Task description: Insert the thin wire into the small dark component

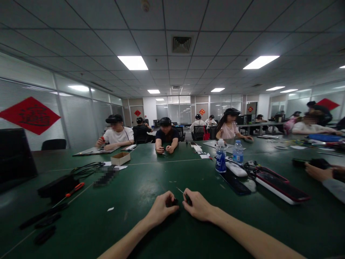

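Over the green table (145, 180), my left hand (163, 208) is closed around a small dark object (175, 202), most of it hidden by the fingers. Just to its right, my right hand (198, 205) pinches a thin light-coloured, needle-like tool (180, 190) whose tip points up and left. Something dark also shows inside the curled right fingers. A narrow gap separates the hands; they do not touch.
At left lie an orange-handled screwdriver (75, 189), black cables (87, 169) and an open box (120, 158). Bottles (220, 158) and a red-edged device (283, 185) stand or lie at right. Several people sit around, one opposite (167, 135); another person's hands (319, 172) are at far right.
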A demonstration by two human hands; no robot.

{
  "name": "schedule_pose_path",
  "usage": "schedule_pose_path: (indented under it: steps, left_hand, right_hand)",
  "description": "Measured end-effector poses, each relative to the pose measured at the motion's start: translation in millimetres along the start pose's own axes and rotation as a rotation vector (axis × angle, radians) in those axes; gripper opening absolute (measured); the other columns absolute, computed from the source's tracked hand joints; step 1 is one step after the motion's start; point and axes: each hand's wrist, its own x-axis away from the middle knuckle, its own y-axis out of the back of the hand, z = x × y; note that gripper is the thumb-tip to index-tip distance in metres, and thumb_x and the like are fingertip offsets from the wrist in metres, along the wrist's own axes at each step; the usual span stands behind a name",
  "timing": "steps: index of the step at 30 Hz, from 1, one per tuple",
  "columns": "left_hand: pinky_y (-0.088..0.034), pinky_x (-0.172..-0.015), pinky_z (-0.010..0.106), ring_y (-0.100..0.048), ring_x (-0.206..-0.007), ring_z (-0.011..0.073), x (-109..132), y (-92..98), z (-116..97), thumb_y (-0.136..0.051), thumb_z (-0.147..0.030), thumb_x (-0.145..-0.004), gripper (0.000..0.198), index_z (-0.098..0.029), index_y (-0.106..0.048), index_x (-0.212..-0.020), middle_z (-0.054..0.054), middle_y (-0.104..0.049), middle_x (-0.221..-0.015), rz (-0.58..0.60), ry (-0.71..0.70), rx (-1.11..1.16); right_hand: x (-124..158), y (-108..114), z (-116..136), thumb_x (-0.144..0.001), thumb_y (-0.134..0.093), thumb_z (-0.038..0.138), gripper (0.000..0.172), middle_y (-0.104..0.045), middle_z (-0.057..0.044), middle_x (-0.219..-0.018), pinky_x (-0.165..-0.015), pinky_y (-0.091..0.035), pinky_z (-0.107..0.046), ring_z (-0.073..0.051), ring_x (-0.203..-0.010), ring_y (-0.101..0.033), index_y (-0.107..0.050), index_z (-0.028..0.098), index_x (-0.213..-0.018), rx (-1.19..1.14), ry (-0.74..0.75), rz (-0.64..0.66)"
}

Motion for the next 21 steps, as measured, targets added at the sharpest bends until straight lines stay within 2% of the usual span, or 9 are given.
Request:
schedule_pose_path:
  steps: [6,13,21]
  left_hand:
    - [-0.037,-0.063,0.025,-0.051,-0.071,0.0142,3.1,2.8,-8.9,-0.064,-0.038,-0.069,0.028,-0.016,-0.051,-0.082,0.002,-0.057,-0.078,-0.003,0.069,0.043]
    - [-0.037,-0.057,0.023,-0.052,-0.063,0.0118,-2.7,-4.2,3.5,-0.066,-0.040,-0.069,0.033,-0.016,-0.045,-0.080,0.000,-0.056,-0.072,-0.009,0.088,0.232]
    - [-0.036,-0.052,0.021,-0.050,-0.055,0.0095,-5.8,-2.8,7.8,-0.049,-0.056,-0.078,0.049,-0.017,-0.046,-0.109,0.000,-0.057,-0.070,-0.101,0.216,0.447]
  right_hand:
    - [-0.5,-2.1,-2.3,-0.085,-0.049,0.024,0.013,-0.057,-0.001,-0.083,-0.059,-0.039,-0.022,-0.012,-0.069,-0.053,-0.050,0.018,-0.096,0.001,0.006,-0.009]
    - [-1.8,1.4,-4.7,-0.081,-0.054,0.027,0.024,-0.059,-0.003,-0.088,-0.067,-0.041,-0.025,-0.016,-0.076,-0.055,-0.050,0.020,-0.105,0.095,0.025,-0.055]
    - [-2.2,6.4,-1.1,-0.085,-0.050,0.030,0.025,-0.059,-0.004,-0.093,-0.071,-0.041,-0.027,-0.017,-0.079,-0.055,-0.052,0.021,-0.108,0.094,0.016,-0.052]
